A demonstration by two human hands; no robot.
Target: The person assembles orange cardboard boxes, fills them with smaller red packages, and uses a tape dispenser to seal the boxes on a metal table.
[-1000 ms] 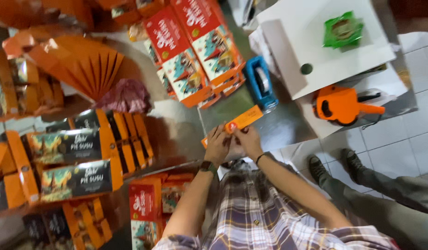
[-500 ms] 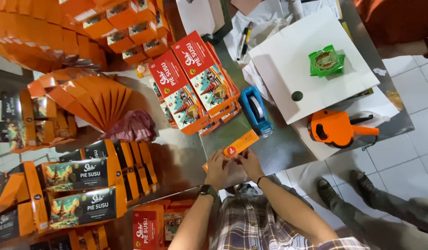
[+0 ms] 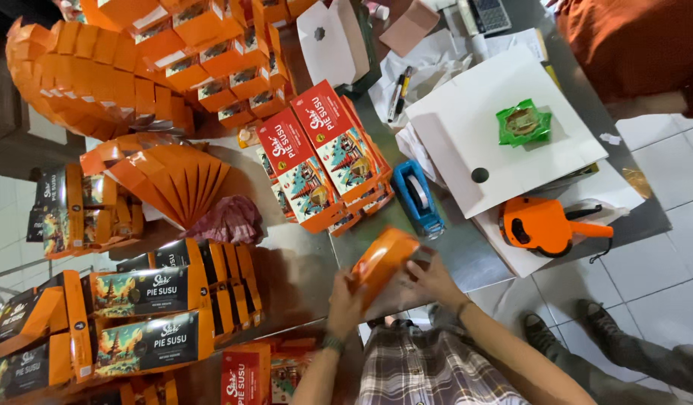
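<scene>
I hold an orange cardboard box (image 3: 381, 264) tilted in front of me over the metal table (image 3: 466, 251). My left hand (image 3: 345, 304) grips its lower left end. My right hand (image 3: 434, 279) is on its right side, fingers wrapped at the box's edge. A blue tape dispenser (image 3: 417, 196) lies just beyond the box. Stacked red and orange printed boxes (image 3: 324, 161) stand behind it on the table.
An orange label gun (image 3: 545, 225) lies to the right on a white flat box (image 3: 504, 139) with a green wrapped snack (image 3: 523, 124). Piles of orange boxes (image 3: 159, 56) and fanned flat cartons (image 3: 166, 180) fill the left. Another person's shoes (image 3: 571, 322) are on the tiled floor.
The flat orange piece in my hands has been turned and opened into a box shape, now tilted up. The view has moved closer and shifted slightly.
</scene>
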